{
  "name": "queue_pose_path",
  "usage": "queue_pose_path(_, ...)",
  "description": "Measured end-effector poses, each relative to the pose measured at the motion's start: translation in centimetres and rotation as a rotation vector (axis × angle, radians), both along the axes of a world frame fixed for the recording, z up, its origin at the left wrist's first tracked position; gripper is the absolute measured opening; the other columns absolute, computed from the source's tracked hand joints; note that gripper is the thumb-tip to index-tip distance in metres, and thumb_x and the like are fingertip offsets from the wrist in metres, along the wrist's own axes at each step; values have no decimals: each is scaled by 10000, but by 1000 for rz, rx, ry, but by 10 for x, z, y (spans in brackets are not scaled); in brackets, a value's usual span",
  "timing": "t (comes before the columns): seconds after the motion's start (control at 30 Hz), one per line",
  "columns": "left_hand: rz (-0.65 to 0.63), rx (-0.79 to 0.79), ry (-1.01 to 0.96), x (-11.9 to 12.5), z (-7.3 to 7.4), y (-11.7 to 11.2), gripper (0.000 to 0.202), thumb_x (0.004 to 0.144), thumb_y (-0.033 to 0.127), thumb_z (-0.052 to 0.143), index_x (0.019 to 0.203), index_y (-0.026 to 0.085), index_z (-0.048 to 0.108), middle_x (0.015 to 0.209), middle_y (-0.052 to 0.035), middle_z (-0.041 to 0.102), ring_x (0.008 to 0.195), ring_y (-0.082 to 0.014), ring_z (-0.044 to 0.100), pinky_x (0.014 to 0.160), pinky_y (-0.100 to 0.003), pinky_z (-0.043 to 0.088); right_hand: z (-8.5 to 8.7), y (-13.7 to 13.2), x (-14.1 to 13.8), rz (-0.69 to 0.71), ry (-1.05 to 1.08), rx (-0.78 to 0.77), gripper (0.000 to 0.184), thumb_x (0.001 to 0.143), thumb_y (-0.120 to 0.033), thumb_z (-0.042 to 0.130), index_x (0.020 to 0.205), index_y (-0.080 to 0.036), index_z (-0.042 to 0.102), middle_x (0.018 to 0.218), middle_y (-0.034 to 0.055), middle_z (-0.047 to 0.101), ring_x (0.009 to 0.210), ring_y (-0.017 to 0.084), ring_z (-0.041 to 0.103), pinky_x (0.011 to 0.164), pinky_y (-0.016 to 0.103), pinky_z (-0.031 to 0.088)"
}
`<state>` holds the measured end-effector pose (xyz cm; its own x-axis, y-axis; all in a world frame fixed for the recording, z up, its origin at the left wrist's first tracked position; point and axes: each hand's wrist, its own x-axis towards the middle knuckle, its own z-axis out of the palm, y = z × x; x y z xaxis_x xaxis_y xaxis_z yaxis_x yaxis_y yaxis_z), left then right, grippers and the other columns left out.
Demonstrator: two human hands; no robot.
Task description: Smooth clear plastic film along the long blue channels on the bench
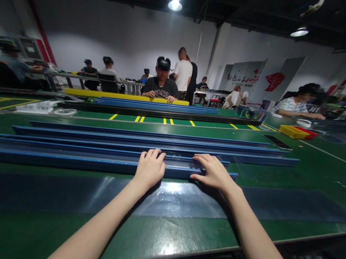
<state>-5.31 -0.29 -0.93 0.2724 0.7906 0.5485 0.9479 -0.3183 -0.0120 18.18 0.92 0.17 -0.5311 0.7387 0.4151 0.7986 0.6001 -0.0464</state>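
Observation:
Several long blue rails (146, 145) lie side by side across a green table (306, 171) in front of me. My left hand (149, 169) rests on the nearest blue rail (62, 158), its fingers curled over the rail's top edge. My right hand (213, 173) lies flat on the same rail a little to the right, fingers stretched out toward the left. Both forearms reach in from the bottom of the view. A shiny dark strip (292, 205) lies on the table just below the hands.
Across the table a seated person (161, 87) has both hands on a long yellow rail (123, 96) with more blue rails (153, 106) beside it. Yellow and red trays (294, 131) and a dark phone (277, 142) sit at right. Other people sit at tables behind.

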Motion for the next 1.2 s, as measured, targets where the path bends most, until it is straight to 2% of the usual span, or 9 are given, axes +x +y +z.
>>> queue_pose_path(0.37, 13, 21, 0, -1, -5, 3, 310, 816, 182, 348, 1041, 186, 561, 1082, -75, 571, 977, -219, 486, 774, -357, 366, -5, 4, -3, -7, -26, 15, 506, 757, -482, 491, 1168, -187, 495, 1191, 107, 529, 1100, 221, 457, 886, 375, 363)
queue_pose_path(0.57, 26, 14, -13, -2, -3, 3, 303, 812, 180, 357, 1025, 192, 572, 1067, -75, 575, 971, -223, 489, 775, -366, 365, -6, 4, -4, -11, -51, 28, 511, 767, -466, 485, 1181, -165, 490, 1233, 117, 494, 1128, 216, 434, 912, 365, 350)
queue_pose_path(0.73, 53, -13, -77, -6, 4, 3, 306, 766, 125, 393, 986, 212, 587, 1049, -67, 578, 979, -227, 483, 780, -370, 370, -3, 3, -3, -46, -60, 51, 544, 736, -513, 503, 1167, -182, 498, 1210, 113, 509, 1109, 225, 441, 895, 377, 347)
queue_pose_path(1.0, 76, -28, -177, -14, 11, 1, 430, 648, -7, 367, 921, 238, 592, 980, -42, 601, 945, -221, 496, 753, -367, 367, -4, 2, -2, -175, -76, 86, 633, 686, -610, 488, 1150, -180, 504, 1159, 117, 536, 1046, 259, 465, 860, 392, 334)
queue_pose_path(1.1, 75, -7, -169, -14, 9, 1, 388, 677, 8, 371, 910, 225, 592, 964, -43, 610, 930, -217, 505, 754, -363, 361, -4, 1, -3, -152, -82, 62, 593, 714, -580, 477, 1143, -172, 507, 1142, 112, 545, 1034, 249, 469, 842, 376, 349)
queue_pose_path(1.2, 59, 20, -154, -10, 7, 1, 283, 769, 98, 375, 913, 210, 591, 949, -46, 617, 920, -210, 514, 763, -358, 354, -2, 0, -5, -102, -70, 42, 559, 748, -530, 465, 1175, -170, 481, 1157, 104, 541, 1048, 237, 461, 847, 369, 354)
